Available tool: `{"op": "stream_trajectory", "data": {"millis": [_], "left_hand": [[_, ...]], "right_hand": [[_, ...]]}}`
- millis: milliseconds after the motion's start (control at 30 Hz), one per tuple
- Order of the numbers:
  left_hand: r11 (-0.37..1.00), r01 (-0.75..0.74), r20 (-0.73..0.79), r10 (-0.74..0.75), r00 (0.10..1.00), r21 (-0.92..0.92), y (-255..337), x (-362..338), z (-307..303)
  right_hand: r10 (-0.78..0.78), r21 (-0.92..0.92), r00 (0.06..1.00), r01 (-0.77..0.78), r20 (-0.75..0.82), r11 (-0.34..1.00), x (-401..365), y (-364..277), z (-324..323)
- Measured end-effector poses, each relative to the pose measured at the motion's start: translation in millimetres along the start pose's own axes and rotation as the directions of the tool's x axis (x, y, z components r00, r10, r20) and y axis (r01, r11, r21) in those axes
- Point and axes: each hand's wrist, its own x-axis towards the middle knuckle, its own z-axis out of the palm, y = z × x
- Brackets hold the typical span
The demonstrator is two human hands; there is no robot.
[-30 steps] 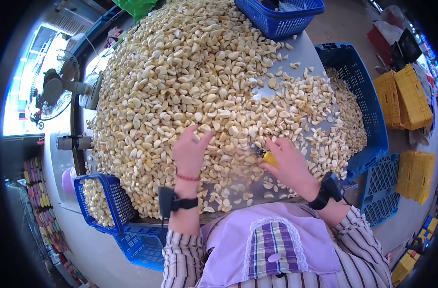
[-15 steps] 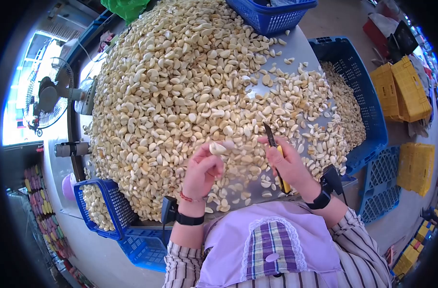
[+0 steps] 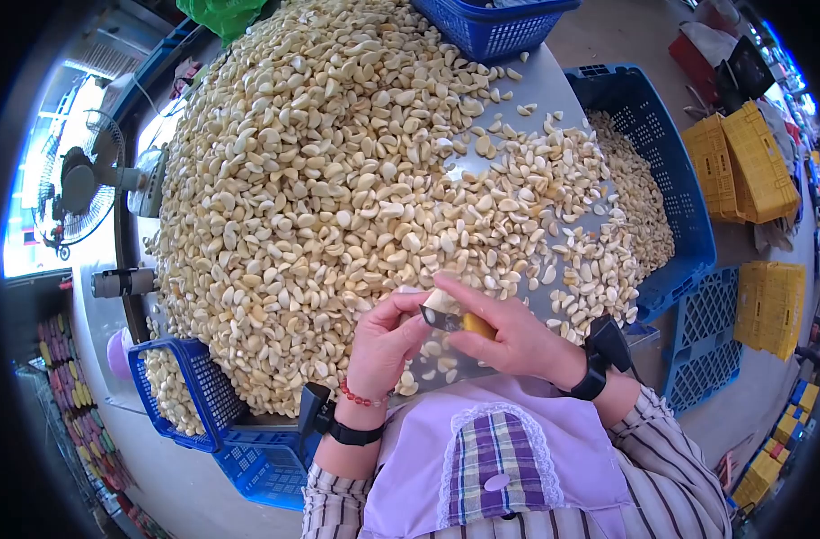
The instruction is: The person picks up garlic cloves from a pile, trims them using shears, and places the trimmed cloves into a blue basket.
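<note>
Yellow-handled knife in right hand, well inside table edge.

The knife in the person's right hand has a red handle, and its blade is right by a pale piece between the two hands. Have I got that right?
Not quite: the handle is yellow, not red, as the head view shows. The knife is indeed in the right hand, its blade right by a pale piece between the two hands.
</note>
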Motion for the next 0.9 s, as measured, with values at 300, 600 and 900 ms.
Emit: {"op": "stream_trajectory", "data": {"millis": [300, 600, 900], "left_hand": [[0.991, 0.124, 0.173, -0.115, 0.978, -0.040, -3, 4, -25], [0.952, 0.057, 0.223, 0.012, 0.975, -0.299, -5, 1, -8], [0.998, 0.025, -0.031, -0.027, 0.999, -0.062, -1, -3, 10]], "right_hand": [[-0.168, -0.029, 0.984, 0.166, -0.059, 0.986, -3, 16, 11], [0.237, 0.534, 0.968, -0.245, 0.085, 0.809, -17, 6, 1], [0.063, 0.236, 0.997, -0.073, 0.047, 0.969, -13, 11, 9]]}}
